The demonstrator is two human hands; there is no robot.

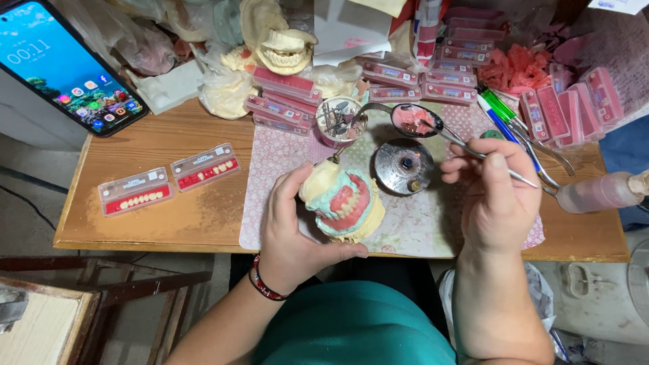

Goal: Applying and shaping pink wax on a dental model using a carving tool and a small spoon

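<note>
My left hand (287,233) grips a plaster dental model (341,203) with pink wax gums and set teeth, held over the near edge of the patterned mat (270,176). My right hand (497,199) pinches a thin metal wax tool (466,145); its tip reaches into a metal spoon (414,120) holding pink wax. Below the spoon stands a small round metal burner (404,164). A small round cup (340,120) with metal pieces sits beside the spoon.
The wooden table (155,203) carries two clear tooth cards (169,179) at the left, stacked pink tooth boxes (419,74) at the back, plaster casts (284,49), pens (500,111), and a phone (64,64) propped at the far left. A plastic bottle (598,191) lies at the right.
</note>
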